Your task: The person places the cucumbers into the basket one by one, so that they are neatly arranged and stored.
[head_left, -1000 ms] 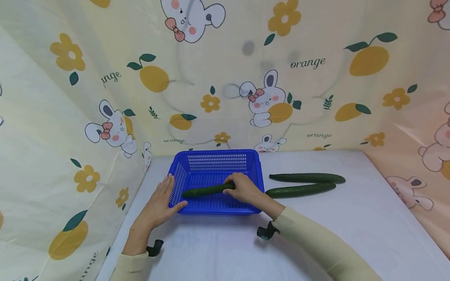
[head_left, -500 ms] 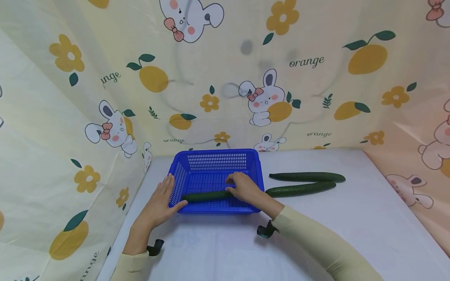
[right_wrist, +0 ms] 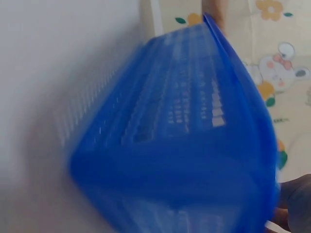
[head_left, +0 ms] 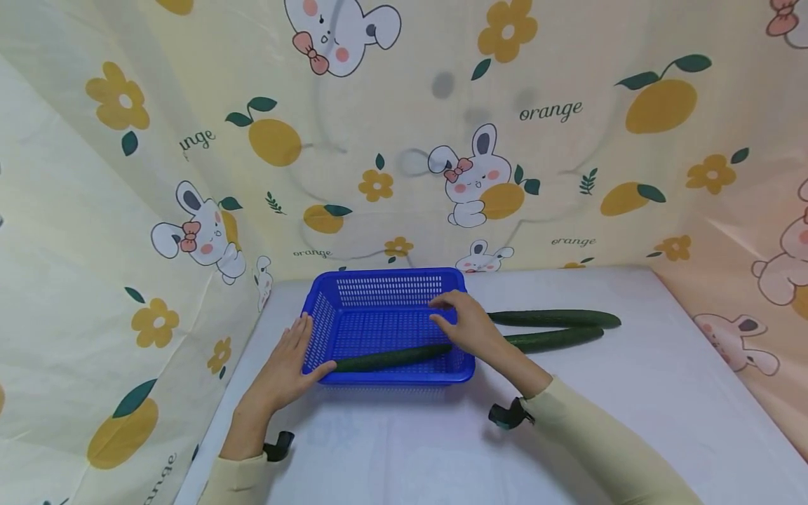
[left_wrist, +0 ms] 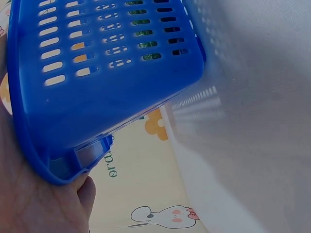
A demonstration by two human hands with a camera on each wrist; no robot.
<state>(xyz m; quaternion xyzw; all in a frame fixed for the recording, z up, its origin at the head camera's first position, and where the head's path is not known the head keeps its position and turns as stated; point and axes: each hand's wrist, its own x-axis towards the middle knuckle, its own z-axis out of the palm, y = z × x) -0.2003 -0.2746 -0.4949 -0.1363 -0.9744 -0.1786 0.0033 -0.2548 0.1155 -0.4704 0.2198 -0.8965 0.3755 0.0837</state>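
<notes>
A blue plastic basket (head_left: 398, 377) with slotted walls stands on the white table, and one cucumber (head_left: 391, 358) lies along its near side inside. My left hand (head_left: 284, 368) rests on the basket's left rim with straight fingers; the left wrist view shows the palm (left_wrist: 36, 194) against that rim. Above the basket's right edge hovers my right hand (head_left: 470, 326), thumb and fingers apart and nothing between them. Two more cucumbers, a far one (head_left: 555, 319) and a near one (head_left: 555, 339), lie right of the basket, their left ends partly behind the right hand.
The white table (head_left: 404, 442) runs to a patterned cloth backdrop (head_left: 391, 105) with rabbits and oranges. Similar cloth closes the left and right sides. A small black device is worn on each wrist, left (head_left: 279, 446) and right (head_left: 510, 414).
My right hand has let go of the cucumber, which dropped to the basket's floor. That hand has since moved right and up towards the right rim. The left hand has stayed put.
</notes>
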